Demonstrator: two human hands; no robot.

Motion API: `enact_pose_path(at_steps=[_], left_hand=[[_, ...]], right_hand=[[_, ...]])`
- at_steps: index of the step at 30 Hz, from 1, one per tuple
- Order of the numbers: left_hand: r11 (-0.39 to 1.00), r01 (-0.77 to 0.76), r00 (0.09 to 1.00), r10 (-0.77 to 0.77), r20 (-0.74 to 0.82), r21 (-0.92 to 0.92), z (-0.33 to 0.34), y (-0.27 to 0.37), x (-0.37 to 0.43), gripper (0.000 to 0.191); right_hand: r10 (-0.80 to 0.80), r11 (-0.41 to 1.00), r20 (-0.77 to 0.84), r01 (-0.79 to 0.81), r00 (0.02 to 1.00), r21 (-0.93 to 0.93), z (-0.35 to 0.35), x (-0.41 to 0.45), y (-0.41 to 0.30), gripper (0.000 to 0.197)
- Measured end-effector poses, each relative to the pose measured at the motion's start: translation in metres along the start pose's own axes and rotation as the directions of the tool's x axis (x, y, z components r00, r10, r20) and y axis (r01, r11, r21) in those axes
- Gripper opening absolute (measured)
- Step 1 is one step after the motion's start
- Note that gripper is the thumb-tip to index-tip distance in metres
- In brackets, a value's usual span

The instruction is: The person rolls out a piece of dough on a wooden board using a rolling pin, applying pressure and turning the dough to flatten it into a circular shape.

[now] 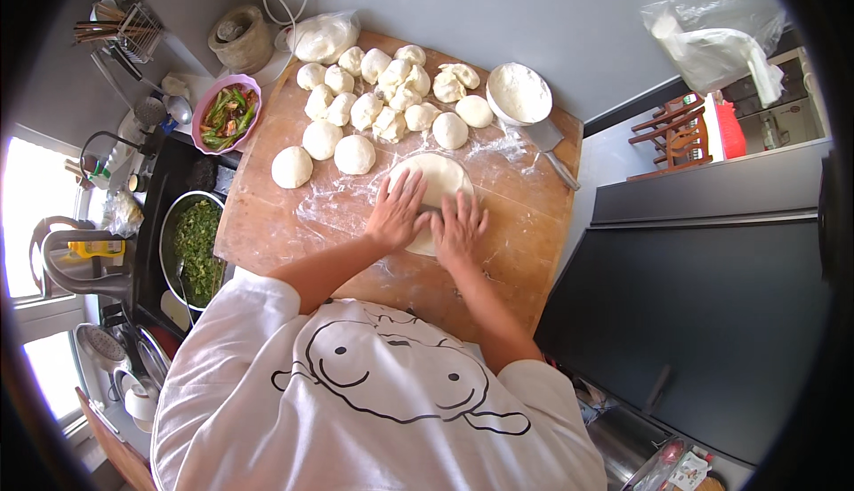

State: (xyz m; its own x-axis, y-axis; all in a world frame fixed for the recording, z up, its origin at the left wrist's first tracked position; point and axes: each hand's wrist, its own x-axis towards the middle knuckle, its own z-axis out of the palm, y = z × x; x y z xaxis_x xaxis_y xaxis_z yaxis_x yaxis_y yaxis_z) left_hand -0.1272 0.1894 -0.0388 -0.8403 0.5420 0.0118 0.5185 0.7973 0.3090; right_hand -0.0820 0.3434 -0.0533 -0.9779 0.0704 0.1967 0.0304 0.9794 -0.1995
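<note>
A flattened round of dough [437, 169] lies on the floured wooden board [320, 241]. Both hands are over it, palms down, fingers extended and spread. My left hand [398, 214] covers its left side, and my right hand [459, 229] covers its right side, slightly blurred. Between the thumbs shows a short dark grey bar [429, 210], perhaps part of a rolling pin; the palms hide the rest. Beyond the dough round sit smooth dough balls, one of them [354, 155] just left of it, and a cluster of rougher dough lumps [389, 124].
A white bowl of flour [519, 94] and a metal scraper [544, 136] occupy the board's far right. To the left are a pink bowl of vegetables [227, 115] and a pan of chopped greens [197, 247]. A dark cabinet-like panel [680, 317] stands at right.
</note>
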Motion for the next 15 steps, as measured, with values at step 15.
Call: enact_pose_path(at_steps=[15], left_hand=[[0.993, 0.112, 0.993, -0.114, 0.041, 0.048, 0.006, 0.015, 0.036, 0.069]], right_hand=[[0.367, 0.929, -0.253, -0.340, 0.895, 0.143, -0.071, -0.120, 0.090, 0.032]])
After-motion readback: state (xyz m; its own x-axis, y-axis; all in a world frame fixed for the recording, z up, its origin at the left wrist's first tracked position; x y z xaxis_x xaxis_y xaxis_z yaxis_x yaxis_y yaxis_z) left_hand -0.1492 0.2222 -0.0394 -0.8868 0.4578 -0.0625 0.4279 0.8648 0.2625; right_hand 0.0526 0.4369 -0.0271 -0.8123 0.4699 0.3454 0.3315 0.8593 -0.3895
